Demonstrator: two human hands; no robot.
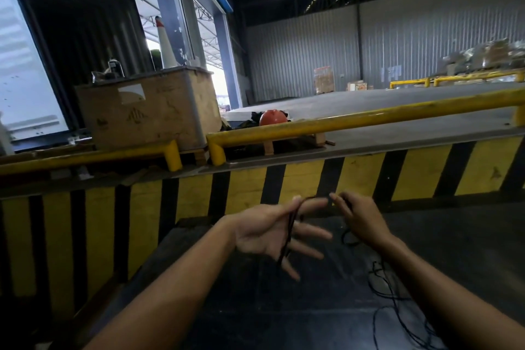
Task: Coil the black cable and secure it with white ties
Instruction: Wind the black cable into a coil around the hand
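Observation:
A thin black cable [288, 231] loops over my left hand [272, 231], whose palm faces up with fingers spread; a few turns hang across the palm between thumb and fingers. My right hand [359, 217] pinches the cable just right of the left thumb, fingers closed on the strand. From there the loose cable trails down and lies in tangled curves on the dark surface at the lower right. No white ties show in this view.
A yellow-and-black striped wall [255, 187] stands just beyond my hands. Above it run yellow guard rails [355, 121], with a wooden crate [147, 111], an orange helmet [272, 118] and an open warehouse floor behind.

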